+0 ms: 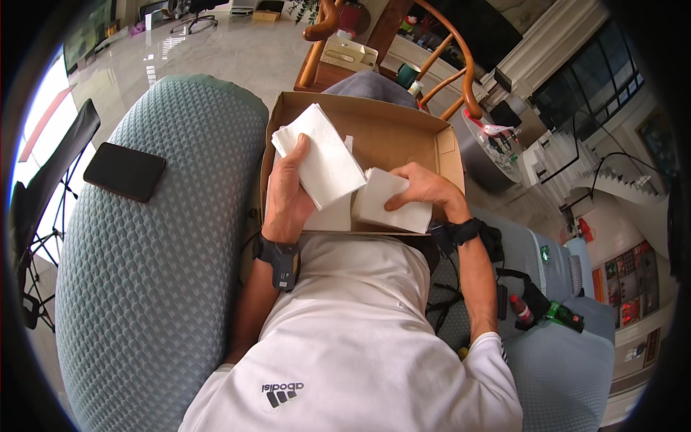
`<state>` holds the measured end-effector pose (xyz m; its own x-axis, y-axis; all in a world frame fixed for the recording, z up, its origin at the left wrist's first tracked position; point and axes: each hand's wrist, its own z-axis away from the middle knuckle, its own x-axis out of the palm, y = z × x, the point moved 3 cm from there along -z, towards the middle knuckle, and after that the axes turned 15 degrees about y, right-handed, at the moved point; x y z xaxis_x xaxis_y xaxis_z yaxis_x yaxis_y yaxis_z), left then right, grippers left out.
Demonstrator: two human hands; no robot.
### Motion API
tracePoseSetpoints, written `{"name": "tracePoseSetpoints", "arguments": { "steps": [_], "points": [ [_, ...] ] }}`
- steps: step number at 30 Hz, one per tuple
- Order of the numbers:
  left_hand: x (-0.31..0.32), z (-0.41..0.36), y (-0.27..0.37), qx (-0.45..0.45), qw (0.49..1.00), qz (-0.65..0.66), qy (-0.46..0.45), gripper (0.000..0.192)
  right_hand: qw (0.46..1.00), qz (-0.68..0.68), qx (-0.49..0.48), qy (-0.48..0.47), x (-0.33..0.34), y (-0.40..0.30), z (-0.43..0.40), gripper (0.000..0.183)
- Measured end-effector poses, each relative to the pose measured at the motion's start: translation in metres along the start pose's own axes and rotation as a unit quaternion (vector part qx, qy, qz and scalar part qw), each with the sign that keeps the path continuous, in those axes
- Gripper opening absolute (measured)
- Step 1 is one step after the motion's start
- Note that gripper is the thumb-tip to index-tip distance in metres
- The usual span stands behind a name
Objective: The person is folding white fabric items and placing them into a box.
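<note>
In my left hand point(289, 197) is a thin stack of folded white paper tissues point(330, 156), tilted, with the thumb across its top. My right hand point(424, 189) grips a second stack of white tissues point(393, 208), thumb on top and fingers out of sight, low in the right front of an open cardboard box point(402, 129). The two stacks nearly meet at their edges; whether they touch I cannot tell. More white paper point(332, 216) lies in the box beneath my left hand, partly covered. The box rests on my lap.
A black smartphone point(125, 171) lies on the textured sofa arm point(178, 232) to my left. Beyond the box stands a wooden chair point(310, 67) bearing a tissue box point(348, 54) and a green mug point(407, 74). A red-capped bottle point(521, 309) and cables lie on the sofa at right.
</note>
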<state>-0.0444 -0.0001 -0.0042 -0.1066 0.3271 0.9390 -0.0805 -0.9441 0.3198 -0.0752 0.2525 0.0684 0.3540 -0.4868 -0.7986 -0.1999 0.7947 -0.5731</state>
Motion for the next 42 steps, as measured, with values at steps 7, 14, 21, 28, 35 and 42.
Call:
{"name": "tracePoseSetpoints", "arguments": {
  "steps": [7,14,21,28,35,42],
  "points": [
    [0.0,-0.001,0.001,0.011,1.0,0.001,-0.011,0.051,0.861,-0.411,0.116,0.275,-0.019,0.073,-0.013,0.059],
    [-0.004,-0.002,-0.001,0.001,1.0,0.003,0.021,0.052,0.769,-0.561,0.145,0.272,0.008,0.069,0.007,0.044],
    [0.001,0.002,0.0,0.005,1.0,0.01,-0.006,0.051,0.766,-0.573,0.184,0.227,0.028,0.057,0.042,0.053],
    [-0.001,-0.002,-0.003,-0.007,1.0,0.013,0.004,0.051,0.799,-0.5,0.236,0.237,0.026,0.062,0.043,0.066],
    [-0.003,-0.001,0.0,0.003,1.0,0.017,-0.008,0.053,0.834,-0.463,0.202,0.223,0.013,0.069,0.044,0.057],
    [-0.003,-0.004,-0.002,-0.005,1.0,0.027,-0.005,0.047,0.814,-0.49,0.216,0.227,0.006,0.079,0.044,0.048]
  ]
}}
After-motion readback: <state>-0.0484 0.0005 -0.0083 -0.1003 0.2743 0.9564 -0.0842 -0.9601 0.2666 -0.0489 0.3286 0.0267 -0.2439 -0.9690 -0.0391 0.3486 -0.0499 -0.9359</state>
